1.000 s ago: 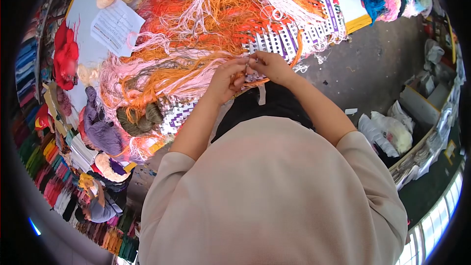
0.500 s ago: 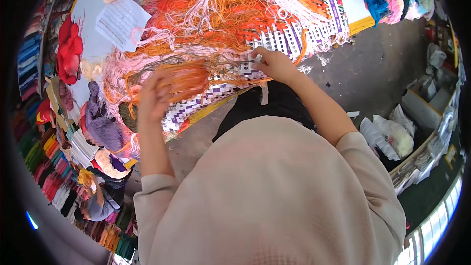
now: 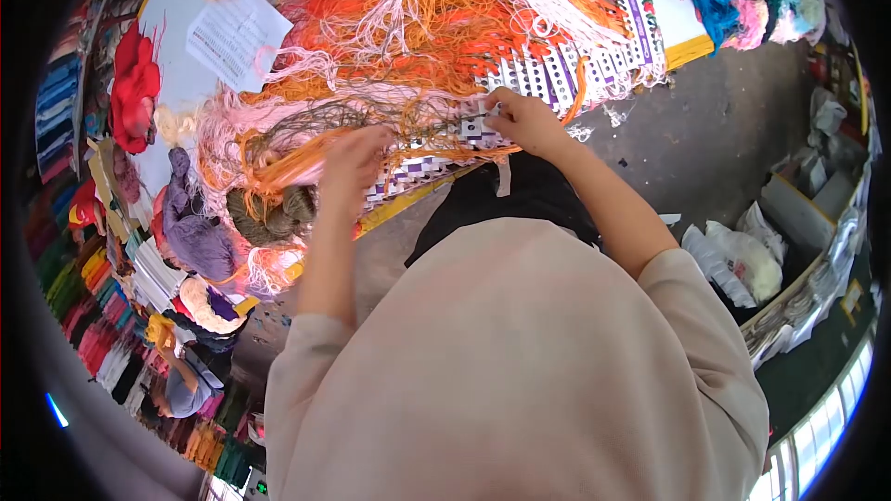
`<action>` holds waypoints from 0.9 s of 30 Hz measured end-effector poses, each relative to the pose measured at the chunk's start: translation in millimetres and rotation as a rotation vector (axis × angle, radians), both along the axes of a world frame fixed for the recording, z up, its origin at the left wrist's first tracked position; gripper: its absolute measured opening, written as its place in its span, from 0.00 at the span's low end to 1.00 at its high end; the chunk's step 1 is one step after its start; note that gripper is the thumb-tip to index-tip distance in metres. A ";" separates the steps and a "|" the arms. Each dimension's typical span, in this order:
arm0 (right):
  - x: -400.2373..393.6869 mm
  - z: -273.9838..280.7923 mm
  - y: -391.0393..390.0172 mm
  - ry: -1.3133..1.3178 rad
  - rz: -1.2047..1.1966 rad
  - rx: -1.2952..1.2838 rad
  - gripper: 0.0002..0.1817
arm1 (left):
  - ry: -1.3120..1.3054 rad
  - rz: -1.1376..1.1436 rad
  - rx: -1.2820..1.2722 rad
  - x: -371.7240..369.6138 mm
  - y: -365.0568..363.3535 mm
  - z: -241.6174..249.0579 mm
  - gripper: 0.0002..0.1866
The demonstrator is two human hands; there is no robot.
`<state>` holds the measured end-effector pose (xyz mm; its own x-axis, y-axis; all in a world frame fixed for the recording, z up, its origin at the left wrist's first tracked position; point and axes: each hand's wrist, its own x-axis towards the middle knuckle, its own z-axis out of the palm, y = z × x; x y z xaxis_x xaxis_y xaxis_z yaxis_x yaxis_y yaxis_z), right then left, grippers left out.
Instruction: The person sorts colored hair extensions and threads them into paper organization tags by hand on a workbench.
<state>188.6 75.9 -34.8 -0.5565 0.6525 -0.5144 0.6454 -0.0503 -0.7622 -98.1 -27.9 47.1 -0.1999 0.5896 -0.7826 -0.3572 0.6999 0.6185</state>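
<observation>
My right hand (image 3: 527,122) is pinched at the end of a white, purple-striped thread card (image 3: 478,127) with punched holes, near the front edge of the table. To its left, my left hand (image 3: 357,165) is over the thread pile, its fingers blurred by motion. A bundle of orange thread (image 3: 302,160) stretches leftward from beside that hand across pink strands. Thin olive-brown threads (image 3: 357,109) spread between the two hands. Just left of my left forearm sits an olive skein (image 3: 269,213) at the table's edge.
Orange, red and pink threads (image 3: 455,0) cover the table, with more punched cards (image 3: 557,74) under them. A printed sheet (image 3: 237,37), red yarn (image 3: 135,83) and purple yarn (image 3: 197,223) lie leftward. Another person (image 3: 190,385) stands by yarn shelves; white bags (image 3: 742,255) are at right.
My left hand has moved right, toward my right hand. The orange thread, earlier spread at that hand, now lies to its left, and the olive skein shows more. My right hand stays at the card.
</observation>
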 end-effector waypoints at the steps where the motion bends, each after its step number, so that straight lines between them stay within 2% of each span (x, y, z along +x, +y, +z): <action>1: 0.1 -0.3 -0.1 -0.004 0.003 0.000 0.15 | -0.069 0.033 0.062 29.1 11.3 -16.5 0.12; 3: 1.6 -0.4 -0.4 0.034 -0.016 -0.017 0.15 | -0.033 -0.127 0.022 62.8 29.6 -55.6 0.13; 4: 2.1 0.1 -0.4 0.030 -0.014 -0.017 0.15 | 0.044 -0.135 0.054 81.1 37.3 -67.8 0.13; 6: 0.9 1.0 -0.4 0.024 -0.035 -0.010 0.15 | 0.235 -0.227 0.087 102.3 48.0 -84.8 0.15; 9: 1.3 -2.4 -0.9 0.039 -0.043 -0.011 0.14 | 0.379 -0.302 0.038 110.7 54.2 -99.4 0.13; 13: 3.3 -5.3 -1.6 0.060 -0.051 0.010 0.14 | 0.311 -0.194 0.135 111.2 50.9 -102.9 0.11; 15: 3.6 -5.6 -1.5 0.055 -0.044 0.002 0.14 | 0.194 -0.079 0.147 105.1 47.6 -74.4 0.10; 18: 3.8 -6.3 0.4 0.019 -0.013 -0.007 0.13 | -0.266 0.313 0.125 68.8 34.1 -55.1 0.11; 20: 4.0 -9.9 -1.4 0.013 -0.013 0.010 0.13 | -0.363 0.551 -0.012 32.3 24.3 -37.8 0.11; 22: 2.4 -10.9 -2.4 0.010 -0.008 0.029 0.13 | -0.292 0.538 0.041 -2.1 13.9 21.6 0.11; 24: 1.1 -10.6 -2.5 -0.023 0.004 0.043 0.13 | -0.520 0.558 0.252 -60.0 -14.2 49.3 0.12; 25: 0.4 -12.3 -2.7 -0.036 0.013 0.046 0.13 | -0.763 0.590 0.404 -92.2 -28.7 62.4 0.13; 26: 0.3 -13.9 -4.5 -0.035 0.016 0.048 0.13 | -0.631 0.618 0.465 -116.9 -38.6 89.6 0.13; 27: 0.2 -15.2 -5.9 -0.019 0.008 0.082 0.13 | -0.589 0.739 0.560 -156.2 -57.8 107.6 0.10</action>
<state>188.8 69.9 -50.1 -0.5521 0.6884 -0.4704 0.6603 0.0165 -0.7508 -254.3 -85.7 154.7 -0.3329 0.7797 -0.5304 -0.9164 -0.1347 0.3770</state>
